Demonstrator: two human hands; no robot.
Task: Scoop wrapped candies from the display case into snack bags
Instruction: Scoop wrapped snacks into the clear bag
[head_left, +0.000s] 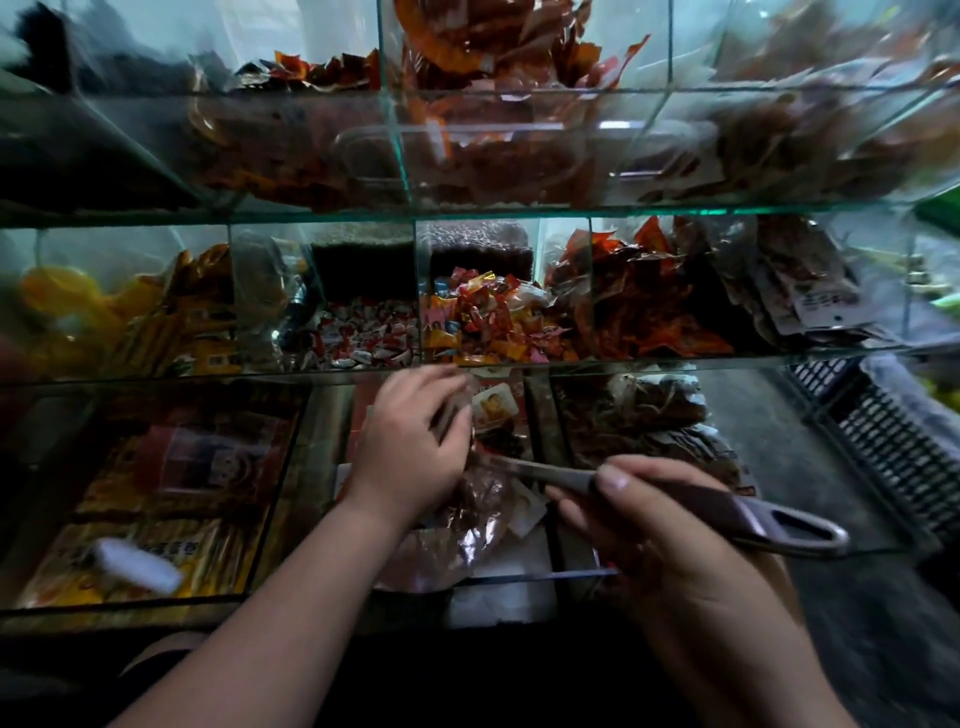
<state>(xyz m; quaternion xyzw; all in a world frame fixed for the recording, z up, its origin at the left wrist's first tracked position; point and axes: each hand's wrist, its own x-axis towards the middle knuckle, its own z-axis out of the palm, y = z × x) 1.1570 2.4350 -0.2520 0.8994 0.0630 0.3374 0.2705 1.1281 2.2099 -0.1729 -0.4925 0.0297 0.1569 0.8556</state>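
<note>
The glass display case (467, 213) fills the wall ahead, three stepped tiers of open compartments. Heaps of orange-red packets (498, 47) crowd the top tier. The middle tier has yellow packs (156, 322) at the left, mixed wrapped candies (493, 322) in the centre bin and red-and-white sweets (363, 340) in the bin just beside it. A black slatted crate (893, 447) sits off to the right. Flat yellow packets (145, 551) lie in the bottom tier at the left. Over the bottom centre compartment hangs a crinkled clear snack bag (467, 519), its mouth gathered in the curled fingers of the left hand (410, 441). The right hand (675, 551) pinches the grey handle of a scoop (727, 512) between thumb and fingers. The bag and the left hand hide the scoop's bowl.
</note>
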